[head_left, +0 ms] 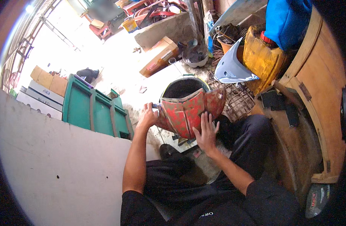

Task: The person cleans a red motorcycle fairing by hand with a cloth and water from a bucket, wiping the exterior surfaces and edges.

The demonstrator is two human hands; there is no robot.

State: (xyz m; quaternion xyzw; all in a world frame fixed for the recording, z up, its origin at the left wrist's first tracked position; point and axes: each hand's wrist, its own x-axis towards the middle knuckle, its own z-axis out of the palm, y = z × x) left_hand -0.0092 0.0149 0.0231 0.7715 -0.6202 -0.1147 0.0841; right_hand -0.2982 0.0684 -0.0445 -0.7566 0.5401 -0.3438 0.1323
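Observation:
A red motorcycle body panel (176,113), its paint patchy with grey-brown areas, is held tilted in front of me above my legs. My left hand (147,115) is closed round the panel's left edge. Against the lower right part of its face lies my right hand (207,134), with the fingers stretched out and apart. Whether a small thing lies under that palm I cannot tell. Right behind the panel stands a dark bucket (178,87) with a pale rim, partly hidden by it.
A grey pointed panel (233,67) leans near a dirty yellow jerrycan (259,52) and a wire basket (239,98) at the right. A cardboard box (160,56) lies beyond the bucket. To my left are a white wall (67,162) and a green crate (97,109); a wooden cabinet (316,75) stands right.

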